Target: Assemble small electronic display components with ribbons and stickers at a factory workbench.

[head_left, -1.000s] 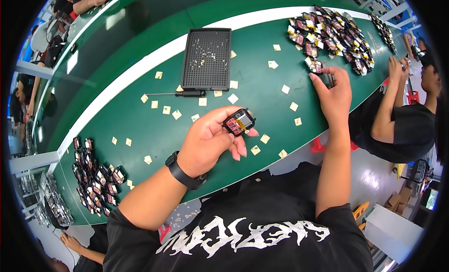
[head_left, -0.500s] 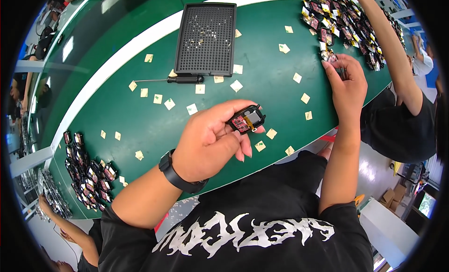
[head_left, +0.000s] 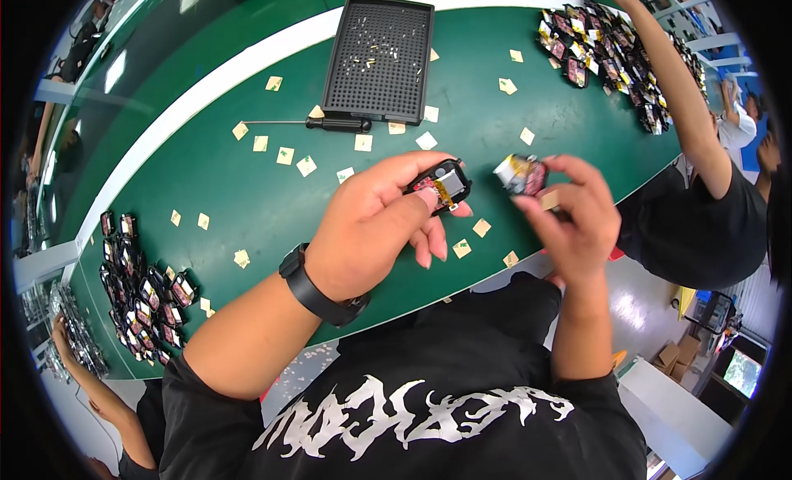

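Right over the middle of the green table [head_left: 264, 191], holding a small black-framed module [head_left: 450, 183] in the left hand [head_left: 371, 220], face up and a bit tilted, out past the palm at the fingertips. Gripping it with the thumb over its lower left part and the index finger along the upper edge, with the other fingers loosely curled below. Can see red circuitry, a silver-grey block and a strip of yellow inside. Just to the right, with a gap between, pinching a second unit [head_left: 521, 176] between thumb and index finger of the right hand [head_left: 577, 220], other fingers half curled. Pretty blurry on that side, so can't judge the grip any finer; can spot a white flap and some yellow on it, though. As for writing: got big jagged white lettering [head_left: 412, 418] across the black shirt [head_left: 495, 455], plus tiny greenish marks on some of the pale paper squares [head_left: 306, 165] scattered around, too small to read. Also see a black perforated tray [head_left: 371, 92] with little bits in it, a screwdriver [head_left: 342, 124] right by its near edge, and similar units in a right-hand pile [head_left: 610, 55] and a left-hand pile [head_left: 140, 294].
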Available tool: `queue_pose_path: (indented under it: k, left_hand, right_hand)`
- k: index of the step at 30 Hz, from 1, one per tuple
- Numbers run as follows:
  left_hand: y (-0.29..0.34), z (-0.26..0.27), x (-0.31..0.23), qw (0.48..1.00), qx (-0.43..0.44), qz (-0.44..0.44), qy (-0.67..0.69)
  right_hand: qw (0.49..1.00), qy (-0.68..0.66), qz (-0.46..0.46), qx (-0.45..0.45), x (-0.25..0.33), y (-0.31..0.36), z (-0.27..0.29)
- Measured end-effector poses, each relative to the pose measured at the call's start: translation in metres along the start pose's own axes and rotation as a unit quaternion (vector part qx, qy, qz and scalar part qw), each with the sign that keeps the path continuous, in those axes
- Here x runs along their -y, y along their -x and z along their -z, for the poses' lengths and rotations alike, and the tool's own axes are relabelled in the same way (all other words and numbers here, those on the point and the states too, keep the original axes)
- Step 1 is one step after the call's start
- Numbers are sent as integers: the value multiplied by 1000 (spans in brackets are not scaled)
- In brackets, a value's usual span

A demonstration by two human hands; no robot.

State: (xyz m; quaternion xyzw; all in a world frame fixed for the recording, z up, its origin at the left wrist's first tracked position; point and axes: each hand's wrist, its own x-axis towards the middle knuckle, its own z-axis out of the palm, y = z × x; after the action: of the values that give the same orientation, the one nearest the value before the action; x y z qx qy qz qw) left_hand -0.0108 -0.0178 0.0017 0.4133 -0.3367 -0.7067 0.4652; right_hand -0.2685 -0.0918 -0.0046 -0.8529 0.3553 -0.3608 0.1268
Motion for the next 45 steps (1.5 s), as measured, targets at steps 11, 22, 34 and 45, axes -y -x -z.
queue_pose_path:
  k: [11, 22, 34, 45]
  left_hand:
    - [2, -3, 0, 1000, -22, -20, -6]
    - [3, 0, 7, 999, -13, -31, 8]
    - [4, -2, 4, 999, 17, -31, 11]
    - [8, -4, 0, 999, 14, -35, -10]
  right_hand:
    - [996, -16, 21, 88, 39, 17, -15]
    - [996, 22, 29, 80, 48, 15, 27]
    - [993, 54, -28, 104, 76, 8, 28]
    - [986, 86, 3, 145, 83, 4, 36]
